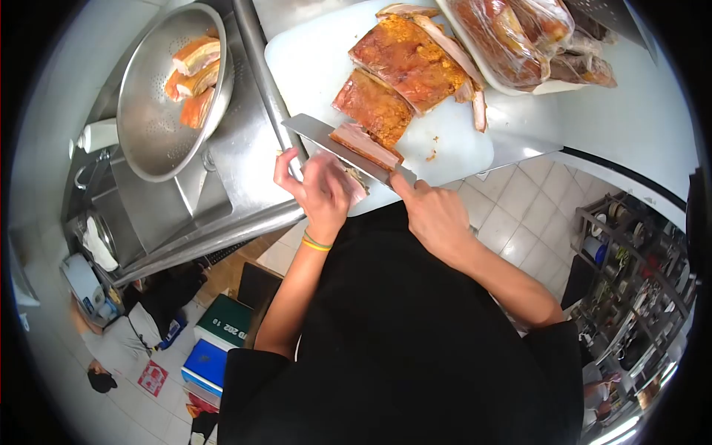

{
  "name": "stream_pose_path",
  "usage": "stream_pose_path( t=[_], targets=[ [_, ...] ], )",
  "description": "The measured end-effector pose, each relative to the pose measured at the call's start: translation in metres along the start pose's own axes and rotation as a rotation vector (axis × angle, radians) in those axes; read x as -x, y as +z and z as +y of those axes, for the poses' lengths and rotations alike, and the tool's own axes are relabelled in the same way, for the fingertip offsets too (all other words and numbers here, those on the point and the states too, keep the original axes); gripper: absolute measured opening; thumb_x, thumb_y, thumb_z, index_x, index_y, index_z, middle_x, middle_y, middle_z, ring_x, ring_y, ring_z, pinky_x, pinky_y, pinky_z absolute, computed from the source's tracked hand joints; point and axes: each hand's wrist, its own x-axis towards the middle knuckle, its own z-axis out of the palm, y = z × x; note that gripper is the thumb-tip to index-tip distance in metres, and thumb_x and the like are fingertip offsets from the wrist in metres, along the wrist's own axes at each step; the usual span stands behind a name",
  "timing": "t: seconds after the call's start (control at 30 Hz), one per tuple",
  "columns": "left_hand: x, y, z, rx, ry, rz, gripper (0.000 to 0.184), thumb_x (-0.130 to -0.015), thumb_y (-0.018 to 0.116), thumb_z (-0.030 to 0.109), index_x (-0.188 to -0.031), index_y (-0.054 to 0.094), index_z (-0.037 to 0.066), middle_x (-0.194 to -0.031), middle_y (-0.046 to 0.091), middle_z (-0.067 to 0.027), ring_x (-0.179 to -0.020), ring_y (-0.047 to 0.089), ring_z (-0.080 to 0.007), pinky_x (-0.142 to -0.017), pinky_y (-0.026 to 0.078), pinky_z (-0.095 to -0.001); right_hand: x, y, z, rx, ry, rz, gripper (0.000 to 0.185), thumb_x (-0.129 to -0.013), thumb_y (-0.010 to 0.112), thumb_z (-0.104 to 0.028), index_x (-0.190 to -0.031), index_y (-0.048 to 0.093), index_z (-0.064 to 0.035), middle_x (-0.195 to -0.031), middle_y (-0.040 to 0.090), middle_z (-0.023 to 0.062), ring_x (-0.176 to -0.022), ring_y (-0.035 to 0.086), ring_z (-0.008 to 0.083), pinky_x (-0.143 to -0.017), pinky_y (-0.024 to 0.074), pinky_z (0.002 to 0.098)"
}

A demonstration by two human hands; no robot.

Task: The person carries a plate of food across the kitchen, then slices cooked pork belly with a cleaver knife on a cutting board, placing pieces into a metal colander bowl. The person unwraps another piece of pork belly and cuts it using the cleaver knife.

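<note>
My right hand (437,219) is closed around the handle end of a wide cleaver (320,133), whose blade points to the upper left over the cutting board. A strip of roasted pork (365,145) lies along the blade's far side. On the near side, my left hand (324,194) has its fingers bent and apart, with the thumb raised. Beside those fingers is a pale piece of pork (357,187), partly hidden by the hand and blade; whether they touch is unclear. Larger browned pork slabs (408,63) rest farther up the white cutting board (304,55).
A steel colander (141,141) with several pork pieces (196,59) stands left, over the sink (163,211). At the upper right, a white tray (493,81) holds plastic-wrapped meat (512,37). Another person (122,341) is at the lower left. A rack (630,259) stands at right.
</note>
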Motion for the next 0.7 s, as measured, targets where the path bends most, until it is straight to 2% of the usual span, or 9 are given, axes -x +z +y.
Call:
stream_pose_path(
  t=[0.03, 0.1, 0.17, 0.23, 0.27, 0.43, 0.5, 0.53, 0.7],
  targets=[
    [-0.016, -0.006, 0.007, -0.032, 0.078, 0.005, 0.025, -0.074, 0.06, -0.006, -0.097, 0.062, 0.004, -0.124, 0.048, -0.0167, -0.119, 0.042, -0.0407, -0.102, 0.029, -0.0565, 0.0, 0.001, 0.002, 0.007, -0.014, 0.001, 0.038, -0.083, 0.054, -0.004, -0.12, 0.045, -0.0058, -0.071, 0.061, 0.0156, -0.06, 0.065, 0.0336, -0.053, 0.0519, 0.0436],
    [-0.053, -0.021, 0.026, -0.335, 0.284, -0.6, 0.029, -0.067, 0.062, -0.006, -0.092, 0.065, 0.008, -0.132, 0.044, -0.0142, -0.127, 0.036, -0.0409, -0.105, 0.021, -0.0651, 0.002, -0.005, 0.003, -0.011, -0.031, 0.026, 0.037, -0.082, 0.054, -0.003, -0.119, 0.046, -0.0058, -0.072, 0.061, 0.016, -0.061, 0.065, 0.0336, -0.053, 0.0518, 0.0436],
    [-0.066, -0.02, 0.03, -0.356, 0.273, -0.702, 0.032, -0.063, 0.065, -0.002, -0.092, 0.069, 0.011, -0.14, 0.042, -0.0106, -0.135, 0.03, -0.0407, -0.106, 0.017, -0.0707, 0.004, -0.01, 0.005, -0.019, -0.054, 0.06, 0.036, -0.082, 0.054, -0.003, -0.118, 0.047, -0.0057, -0.073, 0.061, 0.0164, -0.061, 0.065, 0.0337, -0.053, 0.0516, 0.0435],
    [-0.076, -0.016, 0.032, -0.449, 0.456, -0.846, 0.039, -0.066, 0.066, 0.001, -0.102, 0.072, 0.014, -0.144, 0.039, -0.0117, -0.137, 0.029, -0.0389, -0.106, 0.019, -0.0708, 0.003, -0.015, 0.007, -0.008, -0.057, 0.062, 0.035, -0.082, 0.053, -0.002, -0.116, 0.048, -0.0056, -0.073, 0.061, 0.0162, -0.061, 0.065, 0.0336, -0.053, 0.0513, 0.0436],
    [-0.079, -0.016, 0.032, -0.508, 0.48, -0.908, 0.039, -0.077, 0.06, 0.013, -0.115, 0.07, 0.015, -0.148, 0.035, -0.0124, -0.141, 0.024, -0.0361, -0.106, 0.016, -0.0726, 0.002, -0.017, 0.007, -0.006, -0.064, 0.075, 0.035, -0.082, 0.053, -0.002, -0.116, 0.048, -0.0056, -0.073, 0.061, 0.0162, -0.061, 0.065, 0.0336, -0.053, 0.0513, 0.0436],
    [-0.099, -0.011, 0.039, -0.615, 0.558, -0.73, 0.053, -0.076, 0.057, 0.005, -0.128, 0.06, 0.017, -0.147, 0.035, -0.0158, -0.14, 0.026, -0.0377, -0.106, 0.02, -0.0716, 0.005, -0.017, 0.012, -0.06, -0.022, 0.095, 0.035, -0.081, 0.054, -0.001, -0.115, 0.046, -0.0047, -0.072, 0.061, 0.0179, -0.062, 0.064, 0.0364, -0.054, 0.0493, 0.0467],
    [-0.106, -0.031, 0.044, -0.228, 0.302, -0.358, 0.053, -0.072, 0.055, -0.002, -0.124, 0.06, 0.008, -0.144, 0.042, -0.0183, -0.135, 0.036, -0.0383, -0.11, 0.027, -0.0537, 0.011, -0.025, 0.01, -0.181, 0.028, 0.124, 0.031, -0.084, 0.053, -0.002, -0.113, 0.045, -0.0038, -0.07, 0.06, 0.0188, -0.062, 0.063, 0.0381, -0.054, 0.0477, 0.0483],
    [-0.091, -0.04, 0.031, -0.072, 0.226, -0.172, 0.039, -0.074, 0.055, -0.003, -0.113, 0.059, 0.001, -0.128, 0.054, -0.0195, -0.125, 0.046, -0.037, -0.107, 0.033, -0.0447, 0.014, -0.031, 0.006, -0.302, 0.081, 0.155, 0.026, -0.086, 0.052, -0.002, -0.111, 0.044, -0.0029, -0.068, 0.06, 0.0197, -0.061, 0.062, 0.0398, -0.054, 0.0461, 0.0498],
    [-0.006, -0.008, -0.019, 0.111, -0.214, -0.091, 0.014, -0.079, 0.058, -0.003, -0.093, 0.055, -0.001, -0.101, 0.053, -0.0174, -0.101, 0.053, -0.0333, -0.093, 0.041, -0.0395, 0.018, -0.05, -0.017, -0.36, 0.113, 0.024, 0.017, -0.092, 0.049, -0.005, -0.107, 0.043, -0.0009, -0.063, 0.058, 0.0193, -0.059, 0.059, 0.0412, -0.053, 0.0435, 0.0511]
  ],
)
